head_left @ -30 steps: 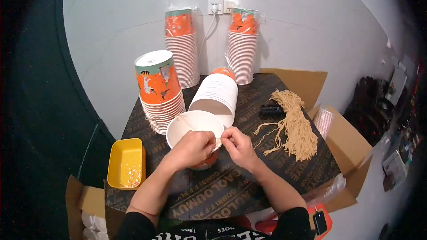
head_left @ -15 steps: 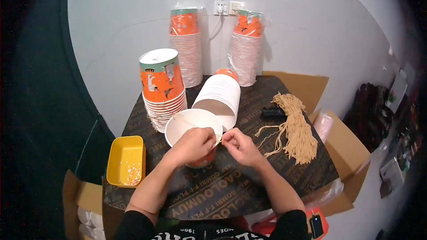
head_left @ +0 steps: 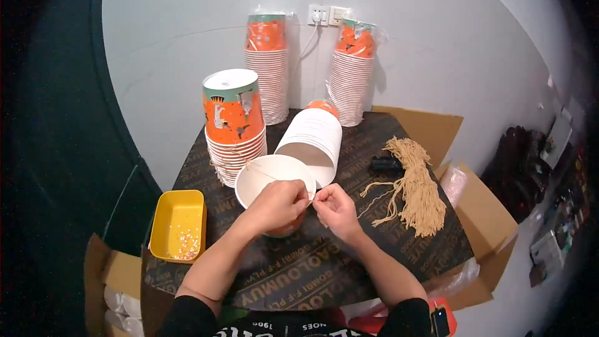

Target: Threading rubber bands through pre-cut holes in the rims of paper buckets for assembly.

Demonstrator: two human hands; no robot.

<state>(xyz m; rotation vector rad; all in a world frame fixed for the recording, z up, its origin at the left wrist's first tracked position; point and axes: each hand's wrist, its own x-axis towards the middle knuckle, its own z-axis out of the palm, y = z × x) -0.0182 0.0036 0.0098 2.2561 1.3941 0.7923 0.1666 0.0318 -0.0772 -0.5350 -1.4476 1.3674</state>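
A white paper bucket [head_left: 249, 184] stands mouth-up in front of me, with a bit of its orange and green outside showing below my hands. Thin tan string [head_left: 263, 173] runs from the far left of its rim across the mouth to my left hand [head_left: 279, 205]. That hand is closed over the near right rim, thumb and forefinger pinched on the string. Right beside it, my right hand [head_left: 337, 209] pinches the string at the same rim. The fingertips nearly meet, and the small knot or end between them is too fine to make out.
A nested bucket stack [head_left: 234, 115] stands upside down behind left; another stack [head_left: 310, 140] lies on its side. Two wrapped stacks [head_left: 266, 81] rest against the wall. Tan string bundle [head_left: 415, 190] and black object [head_left: 385, 165] lie right; a yellow bin [head_left: 156, 224] with beads sits left.
The whole view has shifted slightly. Both hands stay at the bucket's rim, and the right fingers have drawn in a little closer around the string.
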